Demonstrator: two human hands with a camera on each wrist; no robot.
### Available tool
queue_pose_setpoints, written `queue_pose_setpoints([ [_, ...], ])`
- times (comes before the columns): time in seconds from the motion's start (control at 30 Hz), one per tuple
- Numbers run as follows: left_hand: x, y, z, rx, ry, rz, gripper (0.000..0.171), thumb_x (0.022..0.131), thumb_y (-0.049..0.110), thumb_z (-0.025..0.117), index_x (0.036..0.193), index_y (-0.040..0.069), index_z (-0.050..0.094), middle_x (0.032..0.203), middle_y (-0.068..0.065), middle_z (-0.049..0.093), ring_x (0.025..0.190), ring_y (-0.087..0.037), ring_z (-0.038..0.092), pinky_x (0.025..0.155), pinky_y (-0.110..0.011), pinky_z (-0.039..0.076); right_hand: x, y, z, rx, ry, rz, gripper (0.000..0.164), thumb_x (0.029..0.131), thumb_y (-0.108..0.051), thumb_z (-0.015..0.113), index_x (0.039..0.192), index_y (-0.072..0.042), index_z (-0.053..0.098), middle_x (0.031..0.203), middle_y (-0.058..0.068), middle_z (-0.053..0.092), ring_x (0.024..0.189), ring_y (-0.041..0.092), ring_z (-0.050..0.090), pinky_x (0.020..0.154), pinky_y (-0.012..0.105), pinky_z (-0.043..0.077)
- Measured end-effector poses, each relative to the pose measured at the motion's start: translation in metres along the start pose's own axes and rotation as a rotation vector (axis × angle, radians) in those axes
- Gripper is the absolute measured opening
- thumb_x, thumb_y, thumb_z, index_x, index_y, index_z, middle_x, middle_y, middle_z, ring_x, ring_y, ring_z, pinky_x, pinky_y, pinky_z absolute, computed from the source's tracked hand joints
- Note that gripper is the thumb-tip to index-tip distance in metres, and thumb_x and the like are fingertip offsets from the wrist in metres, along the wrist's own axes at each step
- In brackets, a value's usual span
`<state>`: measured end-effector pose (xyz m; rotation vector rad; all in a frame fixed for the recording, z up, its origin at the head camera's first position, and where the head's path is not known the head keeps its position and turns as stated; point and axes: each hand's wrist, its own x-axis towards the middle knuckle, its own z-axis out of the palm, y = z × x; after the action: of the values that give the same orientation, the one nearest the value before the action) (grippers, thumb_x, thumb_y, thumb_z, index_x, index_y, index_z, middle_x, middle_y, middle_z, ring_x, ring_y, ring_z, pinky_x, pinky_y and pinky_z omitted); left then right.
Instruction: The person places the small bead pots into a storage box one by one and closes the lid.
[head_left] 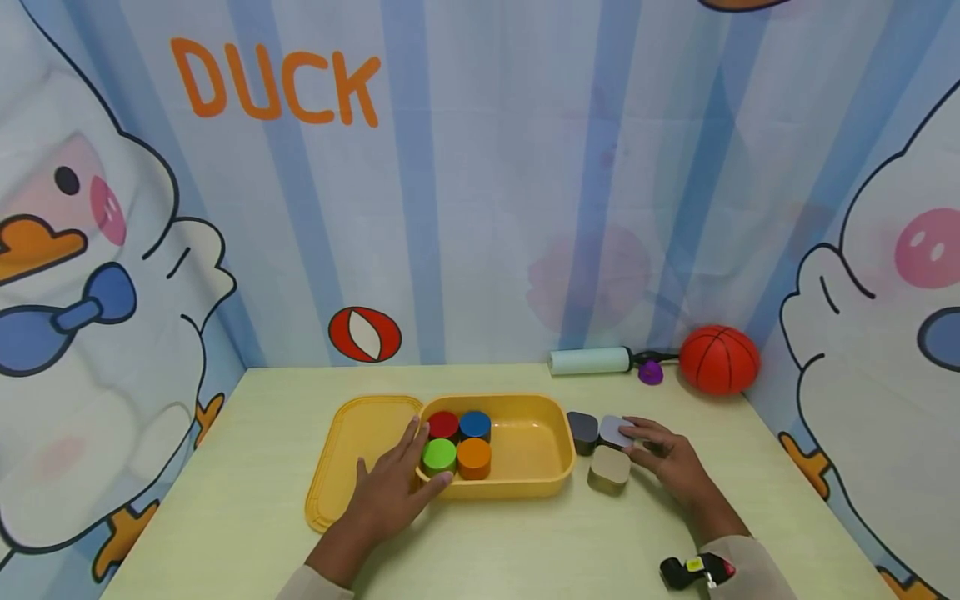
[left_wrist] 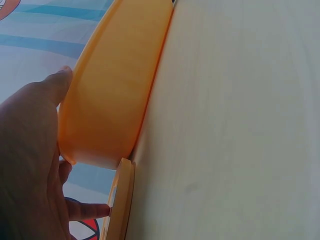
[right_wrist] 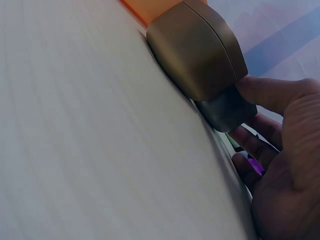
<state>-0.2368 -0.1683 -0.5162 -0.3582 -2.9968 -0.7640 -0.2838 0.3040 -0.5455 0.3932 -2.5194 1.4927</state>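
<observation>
My left hand (head_left: 386, 492), fingers apart, touches the yellow box (head_left: 517, 490) at its left end, the tan block (head_left: 609, 468) outside at right, four round blocks (head_left: 474, 459) already inside, and farther my right hand (head_left: 671, 463) pinches the light grey block (head_left: 615, 430) beside the dark grey block (head_left: 582, 431), both still out.

Yellow plastic rectangular tray with rounded corners (head_left: 525, 492), uncovered, lying flat on the worktop (head_left: 525, 550), long sides roughly parallel to the worktop's back edge; four short coloured cylinders (head_left: 474, 462) stand in its left half. Toward the worktop's right edge, a pale grey rounded-square block (head_left: 613, 428) sits just behind a beige rounded-square block (head_left: 610, 467).
</observation>
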Motion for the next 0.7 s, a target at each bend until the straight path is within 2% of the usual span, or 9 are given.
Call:
queue_pose_setpoints([
  [0.1,-0.0001,0.0004,-0.0001,0.0,0.0,-0.002,0.09,0.105,0.076,0.048,0.176,0.026,0.024,0.186,0.009,0.013,0.161,-0.042,0.044,0.119,-0.094,0.008,0.0001,0.0009,0.0001,-0.041,-0.003,0.009,0.041,0.098,-0.014,0.082,0.137,-0.005,0.076,0.155,0.024,0.063,0.135,-0.007,0.054,0.104,-0.001,0.038],
  [0.3,0.0002,0.0028,-0.0012,-0.003,-0.007,-0.01,0.089,0.105,0.073,0.051,0.176,0.025,0.025,0.186,0.006,0.014,0.161,-0.043,0.043,0.119,-0.094,0.008,0.0013,0.0023,0.0008,-0.116,0.004,0.037,0.042,0.098,-0.017,0.083,0.138,-0.009,0.077,0.156,0.02,0.064,0.147,0.036,0.059,0.104,-0.001,0.035],
  [0.37,0.0002,0.0032,-0.0011,-0.003,-0.009,-0.014,0.089,0.105,0.072,0.051,0.176,0.025,0.025,0.186,0.006,0.014,0.161,-0.043,0.043,0.12,-0.093,0.008,0.0011,0.002,0.0007,-0.122,0.007,0.037,0.042,0.098,-0.016,0.082,0.139,-0.008,0.076,0.155,0.021,0.064,0.146,0.042,0.059,0.103,0.0,0.037],
  [0.4,0.0001,0.0034,-0.0011,-0.003,-0.01,-0.016,0.089,0.105,0.073,0.051,0.176,0.025,0.025,0.186,0.006,0.014,0.161,-0.043,0.043,0.12,-0.093,0.008,0.0008,0.0018,0.0006,-0.125,0.013,0.034,0.041,0.098,-0.015,0.082,0.138,-0.007,0.077,0.155,0.022,0.065,0.145,0.04,0.06,0.103,0.001,0.038],
  [0.43,0.0002,0.0035,-0.001,-0.002,-0.013,-0.017,0.09,0.105,0.073,0.051,0.176,0.025,0.025,0.186,0.007,0.014,0.161,-0.043,0.043,0.12,-0.093,0.008,0.0004,0.0018,0.0003,-0.13,0.018,0.031,0.041,0.098,-0.015,0.082,0.138,-0.007,0.077,0.154,0.022,0.065,0.143,0.033,0.063,0.102,0.001,0.039],
  [0.5,0.0002,0.0037,-0.0009,-0.002,-0.015,-0.018,0.09,0.105,0.074,0.051,0.176,0.025,0.024,0.186,0.007,0.014,0.161,-0.043,0.042,0.12,-0.093,0.008,-0.0003,0.0025,-0.0001,-0.127,0.034,0.011,0.04,0.099,-0.013,0.081,0.138,-0.006,0.076,0.151,0.023,0.067,0.137,0.012,0.065,0.101,0.003,0.043],
  [0.6,0.0006,0.0032,-0.0007,-0.003,-0.015,-0.017,0.091,0.105,0.075,0.05,0.176,0.025,0.024,0.186,0.008,0.013,0.162,-0.042,0.041,0.12,-0.093,0.007,-0.0011,0.0037,-0.0001,-0.094,0.06,-0.04,0.038,0.099,-0.008,0.079,0.137,-0.003,0.075,0.147,0.025,0.069,0.126,-0.016,0.055,0.098,0.005,0.047],
  [0.7,0.0008,0.0024,-0.0005,0.001,-0.01,-0.013,0.091,0.105,0.076,0.05,0.176,0.025,0.025,0.186,0.008,0.012,0.163,-0.041,0.041,0.12,-0.093,0.007,-0.001,0.0037,0.0004,-0.052,0.076,-0.1,0.038,0.1,-0.003,0.077,0.137,0.0,0.074,0.143,0.028,0.07,0.122,-0.024,0.051,0.098,0.005,0.047],
])
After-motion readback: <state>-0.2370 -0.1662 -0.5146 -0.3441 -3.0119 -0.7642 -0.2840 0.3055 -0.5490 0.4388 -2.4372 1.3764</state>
